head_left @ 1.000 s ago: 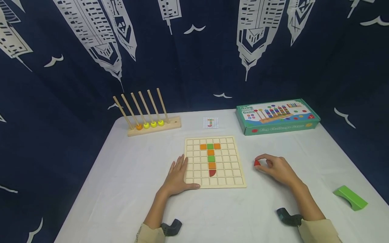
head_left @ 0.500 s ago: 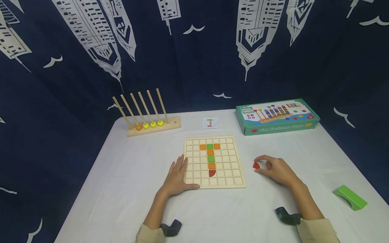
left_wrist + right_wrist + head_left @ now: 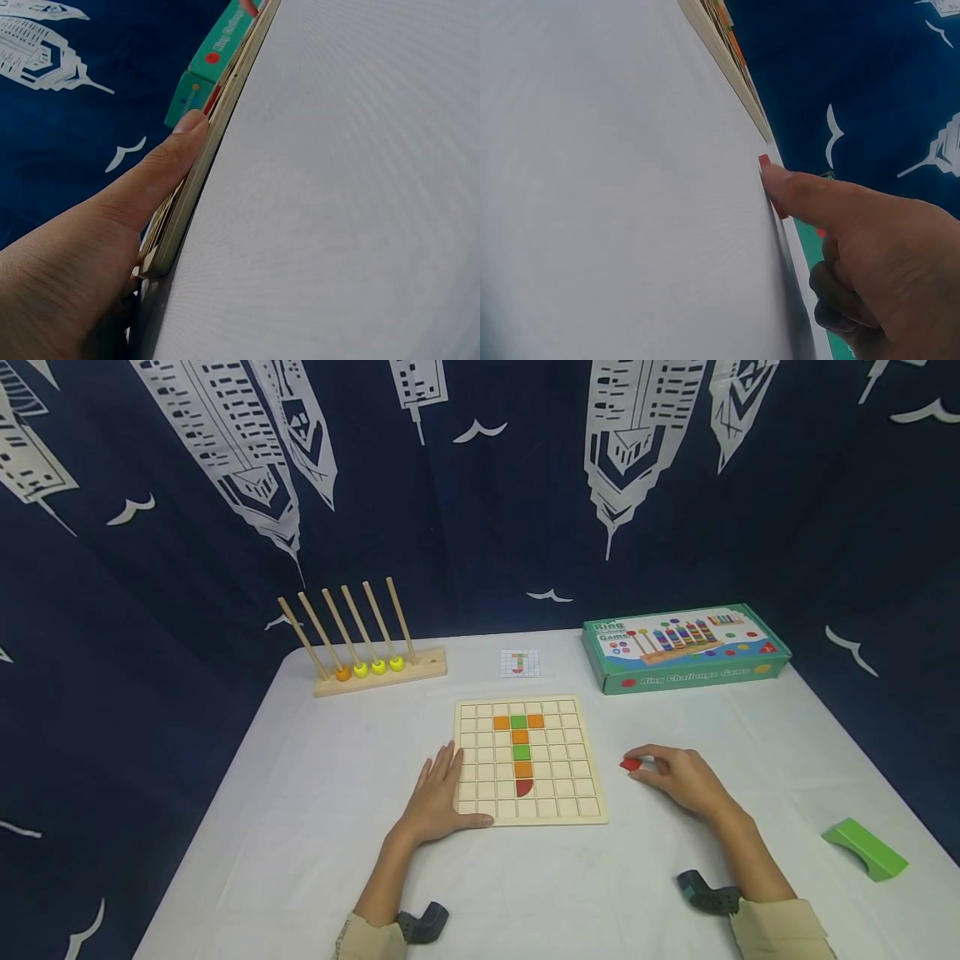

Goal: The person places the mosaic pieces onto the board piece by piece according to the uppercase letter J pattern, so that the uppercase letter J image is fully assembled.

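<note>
A square wooden grid board point(image 3: 567, 768) lies on the white table, with orange, green and red pieces set in a T-like column. At its near left corner rests my left hand point(image 3: 437, 802), fingers straight along the left side and thumb on the front edge; the left wrist view shows that thumb point(image 3: 161, 169) against the rim. To the right of the board, my right hand point(image 3: 686, 783) pinches a small red tile point(image 3: 631, 764) between thumb and fingers. The tile appears edge-on in the right wrist view, partly covered by a finger. Its exact shape is hard to tell.
Behind the board lies a printed pattern card point(image 3: 520, 664). A wooden peg stand point(image 3: 431, 664) with orange and yellow beads is at the back left. A green game box point(image 3: 690, 677) sits back right, and a green arched block point(image 3: 866, 850) lies at the right.
The red tile has turned between my right fingers, and that hand has shifted slightly left. My left hand and the board have stayed still.
</note>
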The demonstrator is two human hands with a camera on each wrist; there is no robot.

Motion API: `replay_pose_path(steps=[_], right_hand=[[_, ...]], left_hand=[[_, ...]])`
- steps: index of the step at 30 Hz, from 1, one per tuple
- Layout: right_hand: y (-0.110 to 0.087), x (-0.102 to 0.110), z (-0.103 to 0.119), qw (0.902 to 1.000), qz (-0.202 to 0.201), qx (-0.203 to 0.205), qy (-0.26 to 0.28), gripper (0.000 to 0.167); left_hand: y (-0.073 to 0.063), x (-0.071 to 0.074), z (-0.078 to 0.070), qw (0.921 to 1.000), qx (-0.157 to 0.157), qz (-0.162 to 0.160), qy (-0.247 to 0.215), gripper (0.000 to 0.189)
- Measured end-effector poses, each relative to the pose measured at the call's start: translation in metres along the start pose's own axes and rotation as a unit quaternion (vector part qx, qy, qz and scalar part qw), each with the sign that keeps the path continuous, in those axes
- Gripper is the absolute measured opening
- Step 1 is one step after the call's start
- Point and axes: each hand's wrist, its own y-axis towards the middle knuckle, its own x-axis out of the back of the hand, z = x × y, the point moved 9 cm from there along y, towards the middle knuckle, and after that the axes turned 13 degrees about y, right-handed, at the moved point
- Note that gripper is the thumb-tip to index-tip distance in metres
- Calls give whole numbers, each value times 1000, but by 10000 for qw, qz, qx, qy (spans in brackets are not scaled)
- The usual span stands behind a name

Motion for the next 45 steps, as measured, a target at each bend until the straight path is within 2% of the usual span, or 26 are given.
replay_pose_path(steps=[6, 14, 29, 36, 45], right_hand=[[0, 8, -4, 9984, -426, -265, -271, 28], [2, -1, -3, 9996, -132, -228, -44, 32], [2, 0, -7, 9995, -238, -178, -147, 29], [3, 2, -6, 9995, -259, -150, -116, 28], [0, 2, -5, 9995, -270, 71, -159, 30]], left_hand=[[-1, 1, 0, 10000, -1, -21, 3, 122], [0, 0, 1, 10000, 48, 37, -10, 122], [0, 2, -1, 9999, 35, 53, -96, 122], [2, 4, -1, 10000, -35, -46, -32, 122], [1, 1, 0, 10000, -17, -23, -4, 122]])
